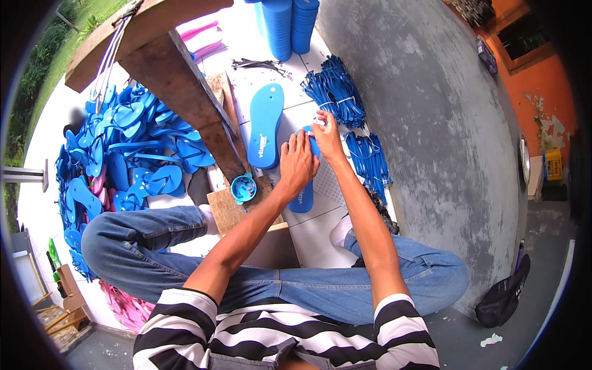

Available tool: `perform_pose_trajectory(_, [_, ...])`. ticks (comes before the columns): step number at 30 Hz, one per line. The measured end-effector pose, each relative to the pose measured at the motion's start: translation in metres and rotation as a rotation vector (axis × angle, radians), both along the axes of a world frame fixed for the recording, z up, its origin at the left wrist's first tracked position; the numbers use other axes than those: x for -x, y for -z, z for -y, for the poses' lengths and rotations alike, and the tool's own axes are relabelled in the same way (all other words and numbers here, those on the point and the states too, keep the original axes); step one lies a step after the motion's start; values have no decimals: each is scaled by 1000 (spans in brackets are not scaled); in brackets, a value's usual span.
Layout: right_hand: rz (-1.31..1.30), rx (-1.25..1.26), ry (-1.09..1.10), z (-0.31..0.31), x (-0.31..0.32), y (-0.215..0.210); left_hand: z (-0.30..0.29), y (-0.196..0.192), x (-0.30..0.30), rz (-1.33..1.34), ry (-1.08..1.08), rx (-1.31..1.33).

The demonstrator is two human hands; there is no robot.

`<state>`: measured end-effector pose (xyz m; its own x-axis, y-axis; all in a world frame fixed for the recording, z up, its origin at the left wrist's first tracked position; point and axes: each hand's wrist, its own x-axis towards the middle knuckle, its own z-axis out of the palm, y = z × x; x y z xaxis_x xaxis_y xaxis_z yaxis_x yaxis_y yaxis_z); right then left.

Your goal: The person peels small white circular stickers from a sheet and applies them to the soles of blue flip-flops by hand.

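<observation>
A blue flip-flop sole [303, 197] lies on the white tiled floor in front of me. My left hand [297, 163] presses down on its upper part, fingers closed over it. My right hand [327, 137] pinches the sole's top end, fingertips close to a blue strap piece there. A second blue sole [266, 125] lies flat just to the left, untouched. Bundles of blue straps [338, 91] and more blue straps [369, 157] lie to the right of my hands.
A large heap of finished blue flip-flops [117, 148] fills the left. A wooden beam [179, 80] slants above it. A small blue bowl [243, 188] sits on a wooden block. Stacked blue soles [290, 24] stand at the top. A grey concrete wall [431, 123] rises on the right.
</observation>
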<state>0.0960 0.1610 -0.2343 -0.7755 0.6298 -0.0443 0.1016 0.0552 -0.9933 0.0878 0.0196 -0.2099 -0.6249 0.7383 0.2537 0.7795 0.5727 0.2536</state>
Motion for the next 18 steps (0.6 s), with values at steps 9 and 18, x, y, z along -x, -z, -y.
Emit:
perform_pose_trajectory(9, [40,-277,-5,4,-2,-10,1,14,-3,-67,-13,9])
perform_pose_trajectory(18, [46,-279,-18,16,-5,-26,1,15,-4,-68,-46,72])
